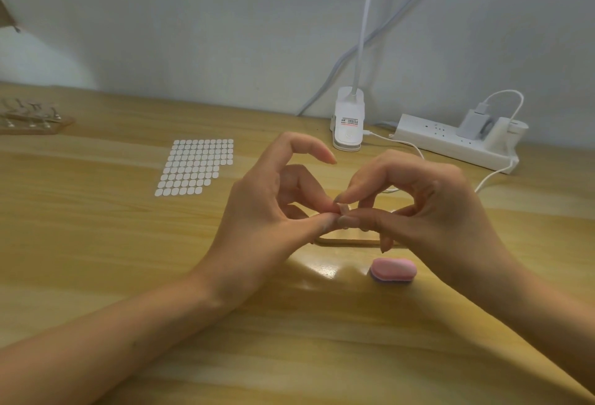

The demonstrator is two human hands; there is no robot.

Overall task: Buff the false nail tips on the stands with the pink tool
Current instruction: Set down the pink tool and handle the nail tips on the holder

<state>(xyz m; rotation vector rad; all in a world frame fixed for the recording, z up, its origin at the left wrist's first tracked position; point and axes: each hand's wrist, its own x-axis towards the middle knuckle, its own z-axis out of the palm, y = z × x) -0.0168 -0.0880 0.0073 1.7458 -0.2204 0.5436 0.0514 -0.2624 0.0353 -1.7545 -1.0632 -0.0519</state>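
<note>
My left hand (pixel 264 211) and my right hand (pixel 428 208) meet fingertip to fingertip over the wooden desk. Between thumbs and fingers they pinch a small clear false nail tip (pixel 343 209), which is mostly hidden by the fingers. Under the hands lies a clear stand base (pixel 347 240), only its near edge showing. The pink buffing tool (pixel 393 269), a small oval block, lies on the desk just in front of my right hand, and neither hand touches it.
A sheet of white oval stickers (pixel 194 166) lies at the left of the middle. A clear tray of nail stands (pixel 30 118) sits far left. At the back stand a white lamp clamp (pixel 348 119) and a power strip (pixel 457 142) with cables.
</note>
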